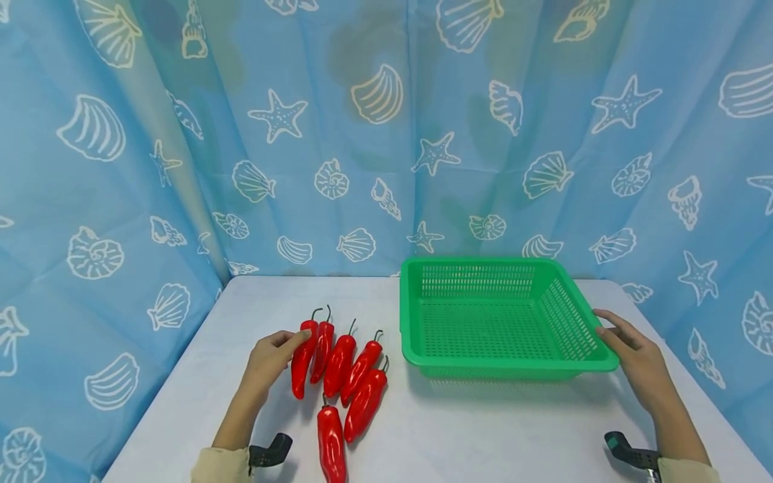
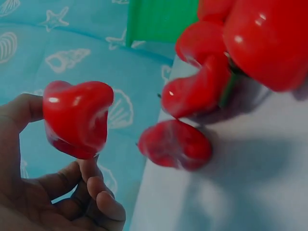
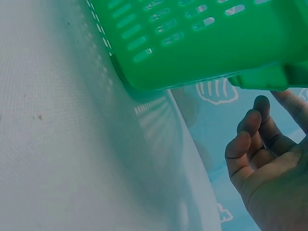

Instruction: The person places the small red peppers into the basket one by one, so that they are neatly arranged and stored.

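My left hand [image 1: 268, 359] pinches a long red chili pepper [image 1: 304, 362] near its stem end, between thumb and fingertips. In the left wrist view that chili pepper [image 2: 77, 122] is seen nearly end-on, with the other fingers loosely bent below it. Just right of it, more red chili peppers [image 1: 339, 365] lie side by side in a slanting row. My right hand [image 1: 634, 359] holds the right rim of a green plastic basket [image 1: 513, 365] by thumb and index finger. In the right wrist view its remaining fingers [image 3: 250, 125] curl loosely outside the basket wall.
One chili pepper [image 1: 331, 443] lies nearer the front of the white table [image 1: 483, 436]. Slots pierce the basket's walls and floor, and no pepper shows inside. A blue curtain [image 1: 326, 147] with sea-shell drawings hangs behind and on both sides.
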A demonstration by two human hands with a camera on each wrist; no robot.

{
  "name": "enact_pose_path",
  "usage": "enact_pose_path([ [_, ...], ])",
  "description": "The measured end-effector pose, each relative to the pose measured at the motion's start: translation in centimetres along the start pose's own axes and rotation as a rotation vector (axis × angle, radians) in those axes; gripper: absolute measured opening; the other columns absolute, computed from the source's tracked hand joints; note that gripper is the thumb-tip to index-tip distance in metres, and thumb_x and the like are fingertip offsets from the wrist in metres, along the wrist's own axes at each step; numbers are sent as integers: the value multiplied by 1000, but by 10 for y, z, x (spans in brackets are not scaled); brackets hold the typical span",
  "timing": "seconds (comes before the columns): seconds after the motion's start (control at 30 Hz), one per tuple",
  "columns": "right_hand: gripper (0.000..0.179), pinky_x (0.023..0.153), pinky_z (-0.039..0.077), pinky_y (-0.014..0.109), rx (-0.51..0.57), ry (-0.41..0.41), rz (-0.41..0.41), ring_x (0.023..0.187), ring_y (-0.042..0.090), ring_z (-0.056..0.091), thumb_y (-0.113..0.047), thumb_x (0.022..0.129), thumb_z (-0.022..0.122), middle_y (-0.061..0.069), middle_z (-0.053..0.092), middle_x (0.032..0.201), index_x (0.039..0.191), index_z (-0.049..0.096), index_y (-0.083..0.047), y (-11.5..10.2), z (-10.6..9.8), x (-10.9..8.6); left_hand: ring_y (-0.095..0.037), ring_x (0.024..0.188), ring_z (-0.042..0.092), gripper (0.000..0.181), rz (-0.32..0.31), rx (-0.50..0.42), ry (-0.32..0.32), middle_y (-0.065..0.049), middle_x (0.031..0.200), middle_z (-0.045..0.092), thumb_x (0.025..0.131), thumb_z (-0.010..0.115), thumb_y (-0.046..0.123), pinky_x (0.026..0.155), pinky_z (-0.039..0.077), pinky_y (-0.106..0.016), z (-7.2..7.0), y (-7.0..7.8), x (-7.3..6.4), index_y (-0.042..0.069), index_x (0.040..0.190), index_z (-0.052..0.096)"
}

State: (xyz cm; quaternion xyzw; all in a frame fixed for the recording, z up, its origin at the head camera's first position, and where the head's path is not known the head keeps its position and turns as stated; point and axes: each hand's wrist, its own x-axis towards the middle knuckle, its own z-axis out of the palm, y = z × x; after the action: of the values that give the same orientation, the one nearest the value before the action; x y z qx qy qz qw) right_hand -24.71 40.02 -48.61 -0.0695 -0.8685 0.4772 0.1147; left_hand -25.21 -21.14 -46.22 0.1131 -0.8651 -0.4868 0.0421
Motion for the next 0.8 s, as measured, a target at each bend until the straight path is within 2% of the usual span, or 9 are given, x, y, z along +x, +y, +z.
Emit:
enact_pose_path([
  [0.1,58,91,35,69,-1,7,-3,97,3,46,-52,100,52,5,57,114,153,43,-30,1,1,-2,-29,97,56,62,-4,-18,-24,-12,106,67,84,70,58,64,53,-38,0,8,-1,5,116,67],
  [0.27,57,90,35,65,0,20,-2,96,2,47,-50,100,53,1,58,109,152,45,-27,3,3,-6,-28,92,55,57,-31,-56,-58,-14,104,66,86,69,50,76,53,-41,-2,33,-10,2,117,67],
  [0.37,57,90,36,64,-3,29,11,97,5,47,-51,100,54,1,58,108,151,46,-27,2,3,-7,-24,89,53,53,-38,-76,-78,-11,101,65,88,68,48,75,51,-38,-1,44,-12,3,116,67],
  [0.53,57,84,40,49,-34,47,4,98,8,47,-51,99,55,0,58,107,150,48,-26,0,1,-6,-27,91,54,51,-3,-94,-90,-10,100,65,88,68,48,72,49,-34,5,57,-11,4,115,68],
  [0.73,59,90,41,59,-14,43,69,116,25,48,-54,99,53,16,55,130,150,47,-26,-8,2,-4,-26,90,54,47,23,-118,-108,-10,97,64,89,68,46,73,50,-35,11,70,-9,5,111,69],
  [0.8,61,88,46,48,-24,43,83,113,26,49,-55,99,52,16,54,133,150,47,-24,-11,3,-4,-24,91,54,46,25,-131,-115,-10,98,64,89,69,45,78,52,-40,13,74,-9,5,111,68],
])
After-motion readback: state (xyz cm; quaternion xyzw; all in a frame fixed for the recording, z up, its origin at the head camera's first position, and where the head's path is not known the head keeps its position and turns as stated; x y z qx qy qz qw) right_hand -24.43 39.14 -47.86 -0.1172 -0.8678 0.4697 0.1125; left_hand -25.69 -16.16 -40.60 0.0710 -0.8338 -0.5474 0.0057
